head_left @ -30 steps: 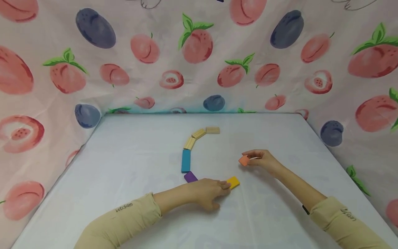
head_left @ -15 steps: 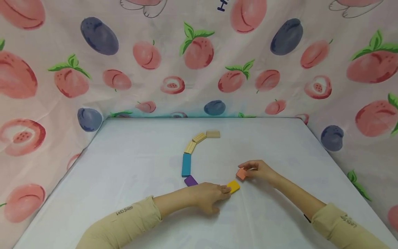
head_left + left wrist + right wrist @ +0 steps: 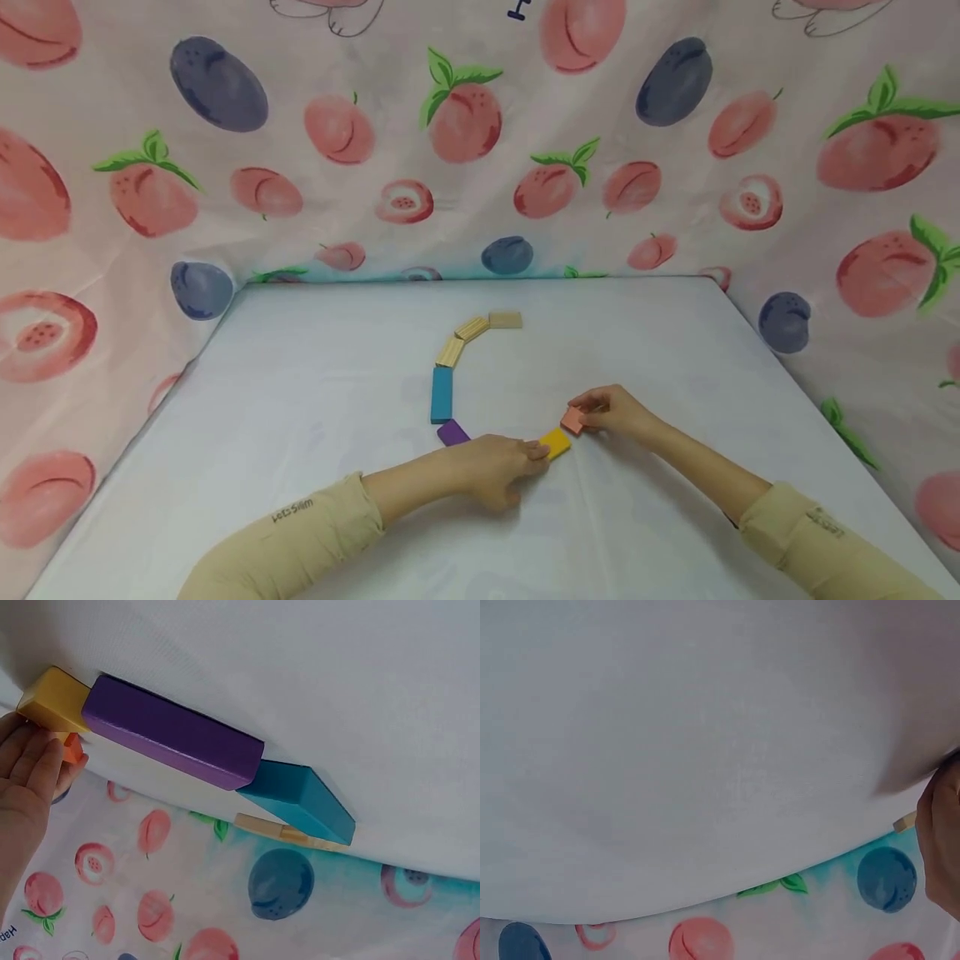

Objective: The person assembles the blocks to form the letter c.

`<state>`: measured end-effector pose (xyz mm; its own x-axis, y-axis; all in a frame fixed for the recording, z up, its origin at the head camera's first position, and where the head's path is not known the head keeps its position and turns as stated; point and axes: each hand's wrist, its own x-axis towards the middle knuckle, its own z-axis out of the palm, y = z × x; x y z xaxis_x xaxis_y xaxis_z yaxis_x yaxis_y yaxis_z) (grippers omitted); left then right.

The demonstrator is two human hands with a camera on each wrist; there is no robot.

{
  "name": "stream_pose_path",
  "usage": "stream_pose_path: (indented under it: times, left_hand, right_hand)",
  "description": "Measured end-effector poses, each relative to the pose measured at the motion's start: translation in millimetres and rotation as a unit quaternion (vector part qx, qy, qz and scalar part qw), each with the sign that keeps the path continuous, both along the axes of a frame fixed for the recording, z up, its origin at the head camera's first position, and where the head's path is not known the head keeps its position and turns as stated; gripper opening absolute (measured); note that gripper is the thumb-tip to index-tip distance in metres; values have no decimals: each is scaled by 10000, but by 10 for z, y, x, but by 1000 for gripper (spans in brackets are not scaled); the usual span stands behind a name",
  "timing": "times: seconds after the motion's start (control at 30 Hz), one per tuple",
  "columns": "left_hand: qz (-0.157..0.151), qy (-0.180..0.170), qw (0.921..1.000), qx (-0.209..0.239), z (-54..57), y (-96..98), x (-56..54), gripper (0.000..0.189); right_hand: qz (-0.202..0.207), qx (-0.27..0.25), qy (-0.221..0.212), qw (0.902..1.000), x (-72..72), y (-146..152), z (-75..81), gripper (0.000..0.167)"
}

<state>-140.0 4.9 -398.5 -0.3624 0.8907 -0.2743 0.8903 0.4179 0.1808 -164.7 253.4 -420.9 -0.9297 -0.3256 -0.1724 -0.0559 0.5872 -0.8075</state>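
Near the front of the arc of blocks, the left hand (image 3: 495, 471) rests its extended fingers on the left end of a yellow block (image 3: 557, 443). A purple block (image 3: 176, 731) lies against the yellow one, partly hidden under that hand in the head view. The right hand (image 3: 613, 414) pinches an orange block (image 3: 572, 421) between thumb and fingers, at the yellow block's upper right corner; whether the two touch I cannot tell. Beyond the purple block's far end lies a blue block (image 3: 442, 395). In the right wrist view only the edge of the right hand (image 3: 941, 836) shows.
Several plain wooden blocks (image 3: 450, 352) continue the arc from the blue block, ending with a flat one (image 3: 506, 320) at the back. All lie on a white-covered table (image 3: 315, 367). A fruit-print cloth (image 3: 337, 192) rises behind and at the sides.
The right hand has brought the orange block leftward and toward the front, up beside the yellow block. The left hand has stayed on the yellow block. The head view has shifted slightly.
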Motion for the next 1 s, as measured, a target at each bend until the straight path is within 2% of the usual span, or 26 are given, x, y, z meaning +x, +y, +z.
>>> stream_pose_path:
  times: [0.2,0.5,0.77,1.0]
  left_hand:
    - [-72,46,9999,69,-8,-3,-1,61]
    - [-39,-18,10000,45,2,-20,-23,61]
    - [-6,68,10000,-4,18,-23,-27,57]
    - [61,-43,10000,-65,3,-19,-8,57]
  right_hand:
    - [-213,136,-107,9996,28,-35,29,33]
    - [-73,140,-234,9996,7,-88,46,30]
    - [123,191,-139,9996,-14,-122,52,29]
    - [248,174,-340,9990,8,-116,44,32]
